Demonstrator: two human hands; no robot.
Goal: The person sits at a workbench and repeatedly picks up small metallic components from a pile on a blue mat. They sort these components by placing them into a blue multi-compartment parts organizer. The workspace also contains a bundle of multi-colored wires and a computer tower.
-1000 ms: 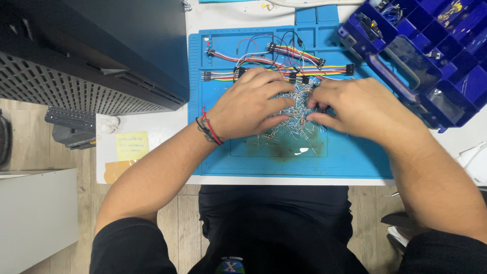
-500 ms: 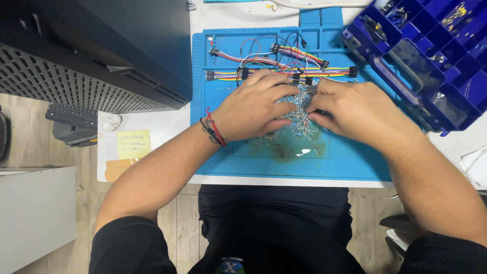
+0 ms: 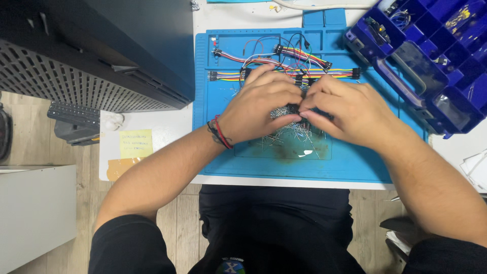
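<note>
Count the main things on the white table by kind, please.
Blue work mat: 1
Blue compartment box: 1
Yellow sticky note: 1
Hands, left hand and right hand: 2
Total: 5

Counting two hands, left hand [image 3: 258, 109] and right hand [image 3: 345, 109], sitting on one blue mat [image 3: 350, 162], one blue organizer box [image 3: 431, 56], one yellow sticky note [image 3: 136, 143].

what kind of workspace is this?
Likely an electronics hobby or repair bench: blue silicone work mat, coloured jumper wires, a pile of small metal-legged components, and a blue compartment parts organiser.
</note>
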